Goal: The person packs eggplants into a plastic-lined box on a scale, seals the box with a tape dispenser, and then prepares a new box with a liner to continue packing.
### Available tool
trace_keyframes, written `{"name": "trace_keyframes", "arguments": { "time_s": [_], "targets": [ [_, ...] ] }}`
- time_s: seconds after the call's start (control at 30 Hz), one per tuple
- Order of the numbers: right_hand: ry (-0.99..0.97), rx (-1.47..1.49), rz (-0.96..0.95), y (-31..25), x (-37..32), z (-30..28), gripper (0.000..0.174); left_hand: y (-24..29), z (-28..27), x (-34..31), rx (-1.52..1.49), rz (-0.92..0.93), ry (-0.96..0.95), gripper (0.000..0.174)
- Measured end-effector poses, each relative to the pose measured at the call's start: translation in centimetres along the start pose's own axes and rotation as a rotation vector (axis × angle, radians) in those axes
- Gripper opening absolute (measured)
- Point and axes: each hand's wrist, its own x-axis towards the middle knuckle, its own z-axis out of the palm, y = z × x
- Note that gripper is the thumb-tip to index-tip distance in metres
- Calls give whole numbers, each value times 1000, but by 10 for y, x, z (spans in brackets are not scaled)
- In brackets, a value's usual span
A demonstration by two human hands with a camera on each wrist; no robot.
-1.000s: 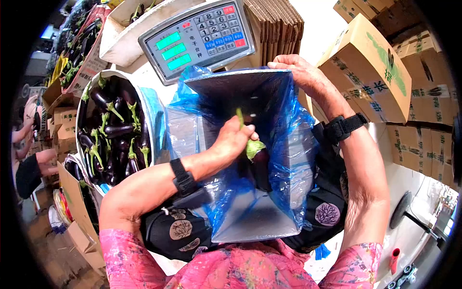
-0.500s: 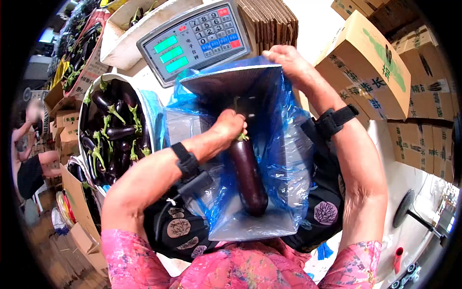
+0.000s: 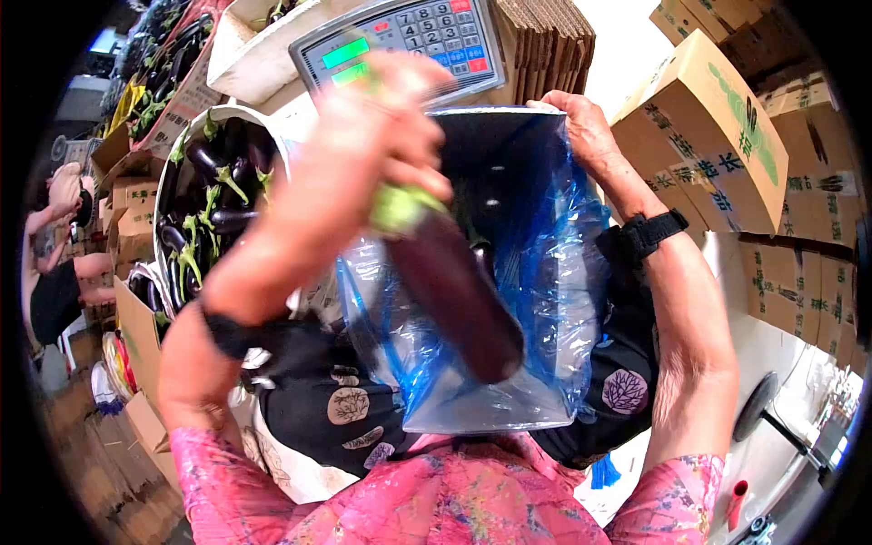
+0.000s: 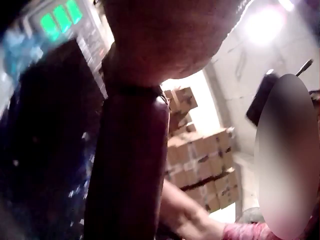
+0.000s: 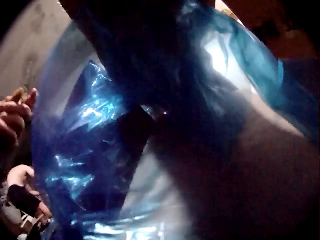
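The left hand point(image 3: 391, 127), blurred, grips a large dark eggplant point(image 3: 454, 291) by its green stem end, holding it slanted above the left side of a box lined with blue plastic point(image 3: 554, 263). In the left wrist view the eggplant point(image 4: 127, 165) hangs below the hand point(image 4: 165, 40). The right hand point(image 3: 586, 132) pinches the box's far right corner, thumb and fingers over the rim and film. Another eggplant point(image 3: 482, 257) shows partly inside the box. Blue film point(image 5: 90, 165) fills much of the right wrist view.
A white tub of eggplants point(image 3: 195, 218) stands left of the box. Beyond are a digital scale point(image 3: 427, 45), a foam box point(image 3: 263, 64) and stacked flat cardboard point(image 3: 545, 45). Printed cartons point(image 3: 699, 136) stand at the right. Another person point(image 3: 59, 272) is at far left.
The left hand has risen out of the box toward the scale with the eggplant, which now slants down to the right. The right hand stays at the box's corner.
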Motion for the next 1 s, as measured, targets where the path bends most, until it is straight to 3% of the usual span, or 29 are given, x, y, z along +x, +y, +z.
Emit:
{"name": "trace_keyframes", "arguments": {
  "time_s": [0.03,0.07,0.1,0.17,0.23,0.3,0.37,0.47,0.5,0.57,0.63,0.7,0.83,0.87,1.0],
  "targets": [
    [45,-58,-13,-5,-1,-2,37,22,-26,-8,18,85,113,41],
    [15,-140,39,-6,0,-8,38,38,-61,-14,-63,184,83,45],
    [122,-175,-8,1,1,-6,37,49,-95,-21,-142,285,53,48],
    [205,-319,144,-2,3,-15,35,60,-138,-40,-4,374,177,49],
    [263,-547,281,-7,3,-33,32,59,-160,-61,309,180,388,45],
    [463,-524,-97,0,-1,-58,27,28,-190,-75,501,65,373,31],
    [475,-485,-238,-65,-27,-74,19,-13,-210,-85,685,-69,390,25],
    [177,-433,-305,-141,-76,-68,10,-70,-237,-104,744,-287,429,26],
    [42,-346,-337,-154,-86,-56,11,-93,-245,-113,865,-202,412,25],
    [-304,-141,-52,-178,-104,-21,13,-117,-235,-121,966,-210,327,20],
    [-593,-198,-17,-147,-108,25,19,-133,-223,-122,1127,-251,163,20],
    [-786,-497,-57,-103,-107,65,29,-121,-199,-119,1260,-270,104,21],
    [-804,-701,143,-40,-104,120,42,-153,-194,-111,1271,-123,111,23],
    [-692,-693,205,-33,-109,127,36,-165,-191,-111,1307,-58,117,21],
    [-710,-586,311,32,-108,144,56,-195,-186,-102,1459,5,-18,28]
  ]
}}
